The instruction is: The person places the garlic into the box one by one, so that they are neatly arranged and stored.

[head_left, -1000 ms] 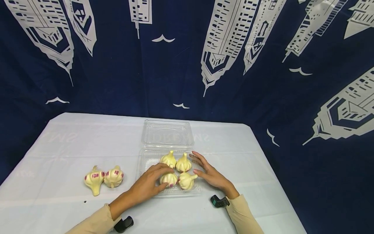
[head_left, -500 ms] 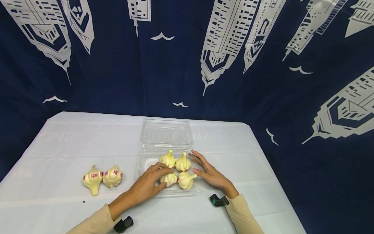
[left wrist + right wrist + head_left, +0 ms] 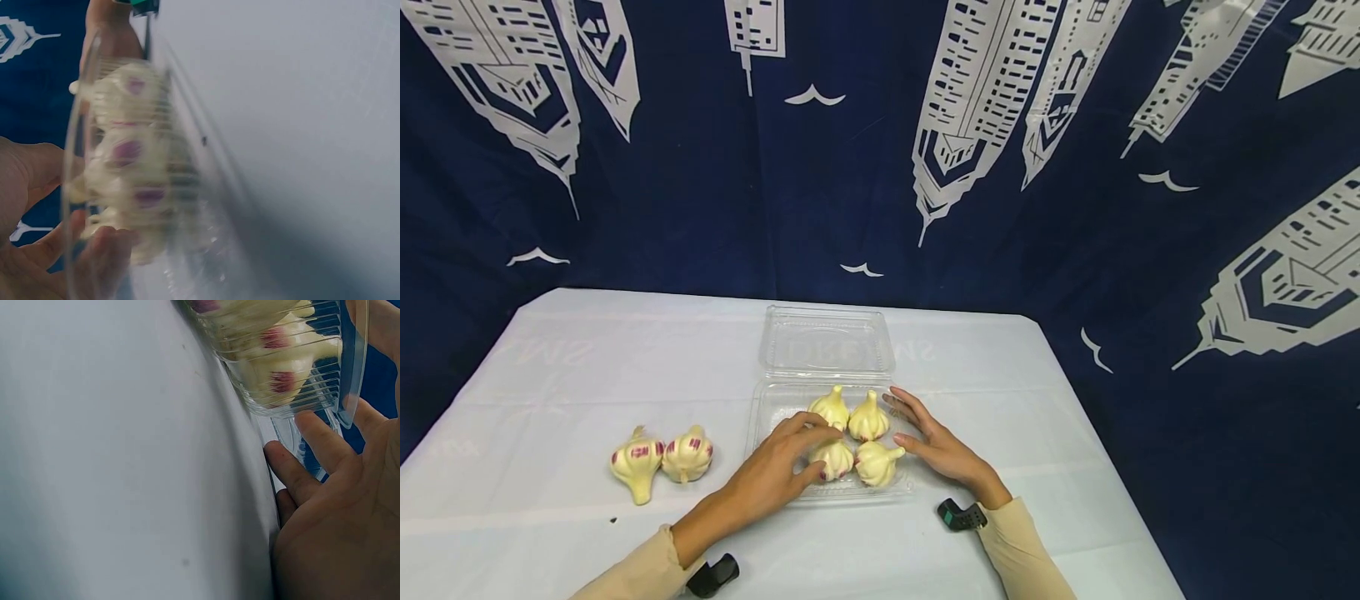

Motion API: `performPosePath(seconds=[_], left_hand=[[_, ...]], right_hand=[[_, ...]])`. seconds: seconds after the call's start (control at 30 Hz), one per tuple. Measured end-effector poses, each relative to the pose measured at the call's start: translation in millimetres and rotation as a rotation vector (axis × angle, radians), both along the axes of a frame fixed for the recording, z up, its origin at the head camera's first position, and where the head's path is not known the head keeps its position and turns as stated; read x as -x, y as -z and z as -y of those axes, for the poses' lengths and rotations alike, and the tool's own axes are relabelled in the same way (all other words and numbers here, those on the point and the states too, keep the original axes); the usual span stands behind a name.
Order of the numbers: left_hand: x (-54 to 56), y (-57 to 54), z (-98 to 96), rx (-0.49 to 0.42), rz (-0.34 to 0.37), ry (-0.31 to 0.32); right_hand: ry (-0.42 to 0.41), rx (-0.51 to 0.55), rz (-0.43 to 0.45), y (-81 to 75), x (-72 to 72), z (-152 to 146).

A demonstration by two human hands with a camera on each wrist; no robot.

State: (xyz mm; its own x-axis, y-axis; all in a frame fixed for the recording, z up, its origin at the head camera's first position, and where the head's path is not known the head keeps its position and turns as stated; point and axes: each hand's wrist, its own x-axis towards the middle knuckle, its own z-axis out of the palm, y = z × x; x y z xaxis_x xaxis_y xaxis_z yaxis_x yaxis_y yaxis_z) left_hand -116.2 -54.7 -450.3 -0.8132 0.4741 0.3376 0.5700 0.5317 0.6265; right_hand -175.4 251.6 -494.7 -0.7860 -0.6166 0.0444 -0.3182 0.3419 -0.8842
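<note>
A clear plastic clamshell container (image 3: 775,408) lies with its lid laid back, several garlic bulbs (image 3: 868,417) grouped in its right part. My left hand (image 3: 771,467) reaches over the container's left side. Its fingers and thumb are spread loosely around the front left garlic bulb (image 3: 832,461); light shows between thumb and fingers. In the left wrist view its fingers (image 3: 103,250) appear blurred behind the plastic wall. My right hand (image 3: 943,446) rests at the container's right side, thumb near the front right bulb (image 3: 877,464). In the right wrist view, its extended fingers (image 3: 322,440) lie against the container's corner.
Two more garlic bulbs (image 3: 637,464) with reddish marks lie side by side on the white tablecloth (image 3: 550,417), left of the container. The transparent lid (image 3: 827,342) lies flat behind the base. A dark blue printed cloth (image 3: 820,192) hangs behind the table.
My left hand has drawn back slightly to the left, and its fingers have loosened from the front left bulb. My right hand and the bulbs have stayed in place.
</note>
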Motion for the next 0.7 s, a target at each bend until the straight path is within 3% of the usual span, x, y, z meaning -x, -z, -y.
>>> performPosePath(seconds=[0.23,0.6,0.7], left_hand=[[-0.7,-11.2,14.8,-0.047,-0.048,-0.055],[-4.4,-22.0,60.4,-0.033,-0.193,-0.177],[-7.4,-23.6,73.0,-0.027,-0.197,-0.210]], right_hand=[[-0.004,0.003,-0.019,1.8,0.2,-2],[0.008,-0.001,-0.006,0.7,0.0,0],[0.007,-0.012,-0.012,-1.1,-0.5,0]])
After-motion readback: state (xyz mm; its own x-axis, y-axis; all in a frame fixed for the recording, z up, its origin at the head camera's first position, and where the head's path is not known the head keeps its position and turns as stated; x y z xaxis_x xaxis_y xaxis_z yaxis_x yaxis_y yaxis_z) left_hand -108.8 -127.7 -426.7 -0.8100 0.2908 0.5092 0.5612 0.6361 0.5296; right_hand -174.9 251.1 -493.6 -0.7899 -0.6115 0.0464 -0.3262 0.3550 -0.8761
